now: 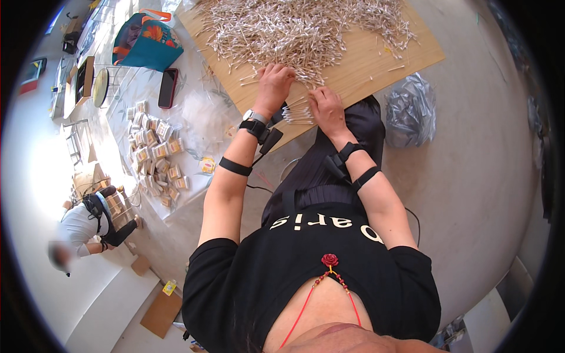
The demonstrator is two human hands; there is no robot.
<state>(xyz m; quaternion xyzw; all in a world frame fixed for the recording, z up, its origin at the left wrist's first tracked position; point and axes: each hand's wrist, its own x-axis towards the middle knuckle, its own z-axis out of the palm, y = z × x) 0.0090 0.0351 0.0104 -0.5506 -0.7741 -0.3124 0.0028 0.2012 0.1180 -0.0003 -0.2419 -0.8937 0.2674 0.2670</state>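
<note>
A large heap of loose cotton swabs (282,35) covers the far part of a wooden board (359,75). At the heap's near edge my left hand (275,88) has its fingers bent closed on some swabs, their tips partly hidden among the sticks. Just to the right and a little nearer, my right hand (328,110) is curled closed, fingertips at swabs by the heap's edge. Between the two hands a small row of swabs (298,114) lies side by side near the board's near edge, reaching up to my right hand.
Left of the board, a covered table holds several small packs of swabs (158,152), a dark phone (168,88) and a teal bag (147,50). A grey plastic bag (411,112) stands right of my knee. Another person (88,223) is far left.
</note>
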